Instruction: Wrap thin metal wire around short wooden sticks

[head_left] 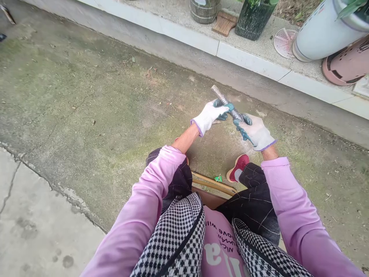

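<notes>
Houndstooth garment [175, 234] nearest, gloved left hand [211, 114] and right hand [255, 129] gripping silvery rod [236, 114] above ground [95, 115], dark planter [255, 19] near front edge of ledge [253, 63].

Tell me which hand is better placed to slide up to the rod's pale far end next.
Probably the left: the left hand grips the rod just short of that end, while the right hand holds it lower down, closer to the opposite end.
</notes>
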Demonstrator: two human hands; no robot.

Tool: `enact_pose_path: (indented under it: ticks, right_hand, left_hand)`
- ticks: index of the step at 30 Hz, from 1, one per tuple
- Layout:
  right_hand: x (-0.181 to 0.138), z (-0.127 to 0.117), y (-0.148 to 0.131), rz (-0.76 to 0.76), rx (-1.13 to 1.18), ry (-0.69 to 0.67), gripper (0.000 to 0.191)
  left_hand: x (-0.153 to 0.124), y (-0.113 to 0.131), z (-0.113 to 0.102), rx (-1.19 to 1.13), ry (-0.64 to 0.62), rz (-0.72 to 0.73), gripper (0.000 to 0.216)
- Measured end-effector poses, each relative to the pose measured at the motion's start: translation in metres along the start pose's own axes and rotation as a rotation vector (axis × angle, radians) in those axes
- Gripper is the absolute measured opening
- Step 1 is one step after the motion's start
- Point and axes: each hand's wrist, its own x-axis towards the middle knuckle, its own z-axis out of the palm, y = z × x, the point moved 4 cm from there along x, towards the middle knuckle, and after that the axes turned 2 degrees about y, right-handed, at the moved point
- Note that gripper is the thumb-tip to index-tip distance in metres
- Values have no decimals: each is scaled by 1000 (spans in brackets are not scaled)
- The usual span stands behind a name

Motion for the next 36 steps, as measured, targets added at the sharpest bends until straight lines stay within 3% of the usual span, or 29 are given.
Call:
enact_pose_path:
  ticks: [9,11,16,18,25,27,30,32,36]
  right_hand:
    - [-8,4,-7,59,349,-306,65]
    - [-6,6,-4,60,296,-285,64]
    - [-2,6,-2,20,56,-2,46]
    - [-4,6,-4,29,136,-31,47]
    - [-13,6,-9,82,436,-358,71]
    - [-12,10,-7,71,395,-328,70]
    - [-7,11,-6,32,201,-116,59]
    - [-6,10,-6,37,137,-20,52]
    - [-8,7,-9,57,306,-142,55]
  left_hand:
    - [-9,2,5,-73,-147,59,33]
    - [-4,-2,6,-88,-110,60,30]
    - [5,-5,1,-73,-2,44,30]
    - [3,-2,0,-77,-31,36,27]
    - [-9,5,4,-119,-193,16,35]
    - [-6,3,4,-112,-139,12,31]
    - [-3,1,1,-77,-13,17,22]
    - [-3,2,0,-51,6,15,20]
    - [-9,6,0,-48,-78,33,26]
